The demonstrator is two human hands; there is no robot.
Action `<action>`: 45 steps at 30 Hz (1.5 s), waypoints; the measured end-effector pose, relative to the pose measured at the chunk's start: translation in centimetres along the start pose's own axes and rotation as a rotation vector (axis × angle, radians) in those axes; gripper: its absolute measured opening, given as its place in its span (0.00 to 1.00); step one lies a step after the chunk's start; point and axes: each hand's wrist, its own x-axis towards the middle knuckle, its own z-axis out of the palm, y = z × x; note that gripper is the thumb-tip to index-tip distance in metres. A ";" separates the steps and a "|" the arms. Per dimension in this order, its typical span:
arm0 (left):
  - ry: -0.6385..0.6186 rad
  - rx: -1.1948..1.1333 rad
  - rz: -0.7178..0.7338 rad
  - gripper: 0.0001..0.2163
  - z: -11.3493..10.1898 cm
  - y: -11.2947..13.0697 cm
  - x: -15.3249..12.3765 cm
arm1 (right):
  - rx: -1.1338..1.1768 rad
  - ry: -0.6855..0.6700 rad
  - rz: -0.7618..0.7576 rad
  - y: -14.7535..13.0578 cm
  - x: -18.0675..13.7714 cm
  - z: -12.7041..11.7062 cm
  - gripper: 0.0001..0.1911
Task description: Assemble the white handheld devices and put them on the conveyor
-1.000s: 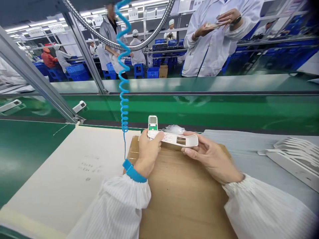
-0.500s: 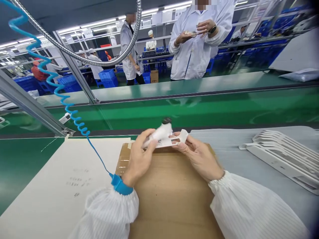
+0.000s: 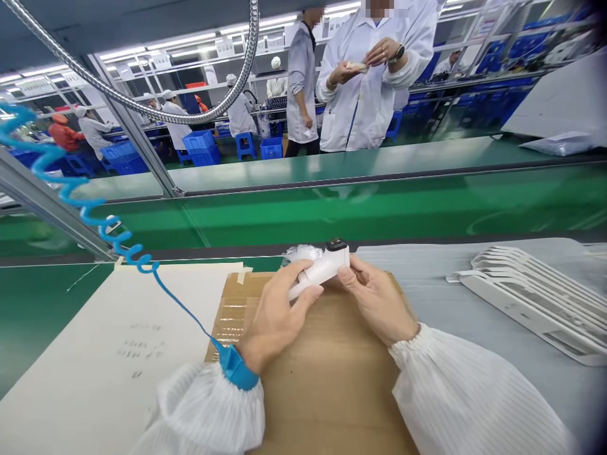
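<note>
A long assembly hall fills the top of the frame, with blue crates (image 3: 199, 142) in rows and a co-worker in a white coat (image 3: 365, 95) across the line at upper centre, handling something small. A braided steel hose (image 3: 142, 101) arcs across the upper left. Nearer, a green counter (image 3: 47, 316) carries a printed paper sheet (image 3: 95, 385) at lower left, a cardboard sheet (image 3: 327, 392) at lower centre, and a grey mat (image 3: 521, 392) at right, where a stack of white plastic frames (image 3: 526, 297) lies near the right edge. At the far edge of the cardboard, a crumpled clear plastic bag (image 3: 300, 254) sits just behind a white plastic housing (image 3: 322, 268), held in the air above the cardboard with a small black part (image 3: 336, 244) at its upper end. The left hand (image 3: 277, 319) wraps it, its fingers (image 3: 303, 273) closed around the body, while the right hand (image 3: 377, 297) pinches the end nearest the black part. The likeliest trouble seems a slip: uneven pressure could twist the housing, crack a thin wall, or unseat the black part. A tug from the blue coiled cord (image 3: 71, 189) on the left wrist strap (image 3: 234, 368) could jerk the grip, and a careless sleeve could disturb the stack.
</note>
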 end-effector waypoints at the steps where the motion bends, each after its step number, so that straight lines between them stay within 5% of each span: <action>1: -0.012 0.041 0.035 0.18 0.3 0.2 -0.2 | 0.085 0.017 0.035 0.0 0.0 0.4 0.24; 5: -0.112 0.309 0.131 0.21 1.8 0.8 -1.0 | 0.432 0.153 0.209 0.0 -0.1 1.2 0.27; 9: -0.228 0.521 0.169 0.23 2.8 1.2 -1.7 | 0.415 0.179 0.271 0.3 -0.1 0.4 0.28; 12: -0.173 0.467 0.158 0.22 2.4 0.8 -1.4 | 0.386 0.141 0.270 0.1 0.1 0.1 0.27; 19: 0.166 0.355 0.119 0.21 0.9 0.7 -0.9 | 0.520 -0.110 0.280 0.4 -0.9 3.2 0.17; 28: 0.227 0.460 0.370 0.15 2.6 1.1 -0.7 | 0.655 0.020 0.294 0.7 -1.6 3.9 0.08; 34: 0.129 0.517 0.391 0.21 1.0 -0.4 -0.5 | 0.685 -0.058 0.318 -0.1 -0.9 2.1 0.09; 38: 0.075 0.545 0.404 0.16 0.1 -0.5 -0.5 | 0.728 0.019 0.306 -0.3 -0.4 1.0 0.08; 41: 0.029 0.428 0.255 0.16 0.0 0.1 -0.5 | 0.698 0.060 0.328 0.1 -0.2 1.0 0.11; 45: 0.008 0.024 -0.293 0.26 0.2 0.3 0.1 | 0.623 0.040 0.282 0.8 -0.2 1.7 0.15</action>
